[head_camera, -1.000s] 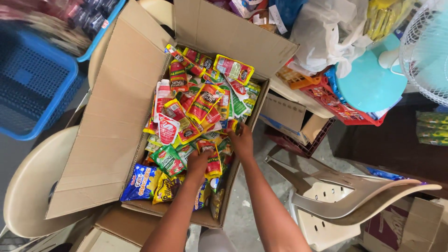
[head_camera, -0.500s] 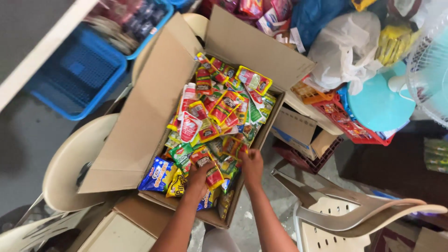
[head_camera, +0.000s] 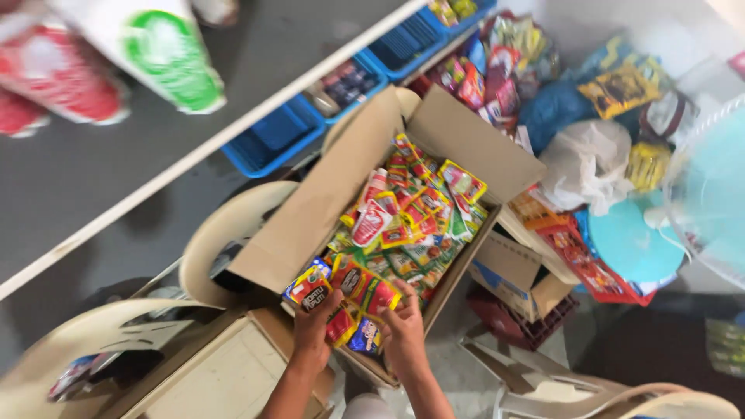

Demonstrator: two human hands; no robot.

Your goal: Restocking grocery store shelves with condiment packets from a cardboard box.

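Open brown cardboard box (head_camera: 434, 140), filled with red, yellow and green foil snack sachets (head_camera: 411, 225). Left hand (head_camera: 314, 326) and right hand (head_camera: 403, 330) at its near end, fingers grasping a red-and-yellow sachet bundle (head_camera: 365, 291), long axis across both hands. Remaining sachets lie beyond the fingertips. Earlier both hands were deeper in the box; now drawn back.

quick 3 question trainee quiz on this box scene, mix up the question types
1. True or false: both hands, the left hand and the right hand, grip packets at the near end of the cardboard box.
2. The baskets under the shelf are: A red, B blue, C green.
3. Fill in: the box sits on a cream plastic ____.

Key: 1 true; 2 B; 3 chair
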